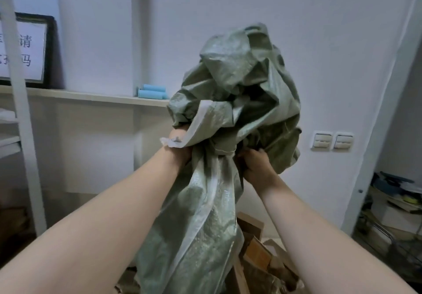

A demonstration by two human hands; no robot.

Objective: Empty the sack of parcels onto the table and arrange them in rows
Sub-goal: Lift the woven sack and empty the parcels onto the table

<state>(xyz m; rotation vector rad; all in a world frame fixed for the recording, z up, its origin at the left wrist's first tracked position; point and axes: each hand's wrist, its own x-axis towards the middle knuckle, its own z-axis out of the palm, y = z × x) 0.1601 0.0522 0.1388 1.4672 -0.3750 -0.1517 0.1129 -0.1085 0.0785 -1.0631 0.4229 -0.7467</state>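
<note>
A green woven sack [230, 92] is held up high in front of me, crumpled at the top and hanging down between my arms. My left hand [179, 150] grips its fabric on the left. My right hand [255, 164] clutches the bunched fabric on the right. Below the sack, brown cardboard parcels [255, 252] lie in a heap at the bottom of the view. The table under them is hidden.
A white shelf [91, 96] runs along the back wall with blue rolls [151, 91] and a framed sign [27, 49]. A white rack post [20, 111] stands at the left. Wall switches [332, 140] and a cluttered rack [392, 207] are at the right.
</note>
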